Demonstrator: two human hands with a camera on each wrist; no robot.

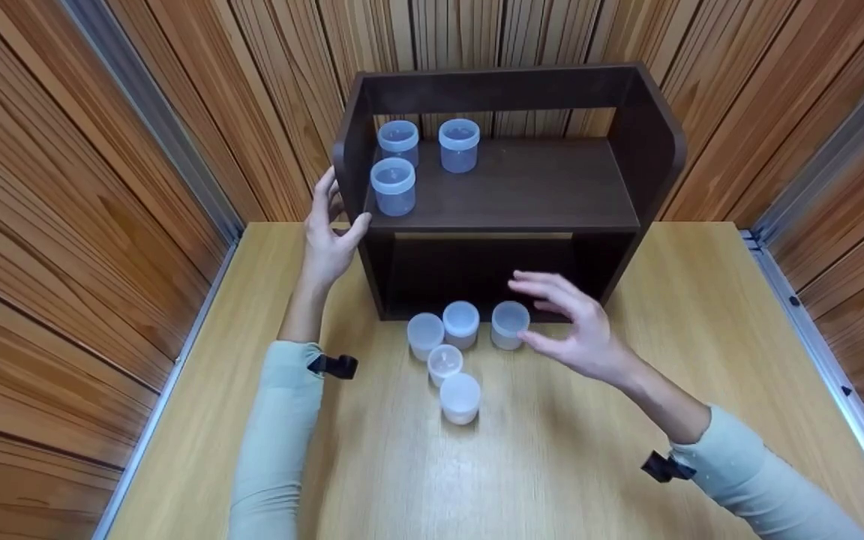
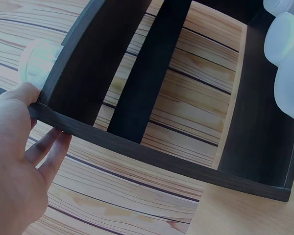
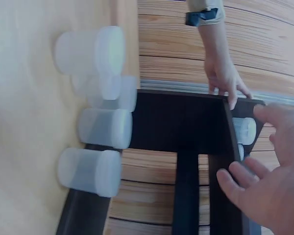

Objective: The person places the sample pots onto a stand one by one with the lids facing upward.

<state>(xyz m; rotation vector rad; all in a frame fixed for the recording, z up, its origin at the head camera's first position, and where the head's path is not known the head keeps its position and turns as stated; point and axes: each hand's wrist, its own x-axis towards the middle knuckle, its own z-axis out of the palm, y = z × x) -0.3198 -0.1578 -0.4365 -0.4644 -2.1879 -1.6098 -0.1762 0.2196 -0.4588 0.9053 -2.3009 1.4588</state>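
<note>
A dark brown two-tier shelf (image 1: 537, 187) stands on the table against the back wall. My left hand (image 1: 331, 244) grips its left side panel, thumb at the front edge and fingers on the outer face; the left wrist view shows the hand (image 2: 17, 161) at the panel's corner. My right hand (image 1: 578, 326) hovers with fingers spread and thumb apart, overlapping a translucent lidded jar (image 1: 508, 327) in the head view. From the right wrist, that hand (image 3: 279, 171) appears with nothing in its fingers. Three similar jars, one at the front left (image 1: 394, 187), stand on the upper tier.
Several more translucent jars cluster on the table (image 1: 402, 480) before the shelf, the nearest jar (image 1: 460, 399) closest to me. Wood-patterned walls (image 1: 87, 225) enclose the back and sides, with metal rails (image 1: 814, 330) along the table's edges. The shelf's lower compartment (image 1: 477, 266) is dark.
</note>
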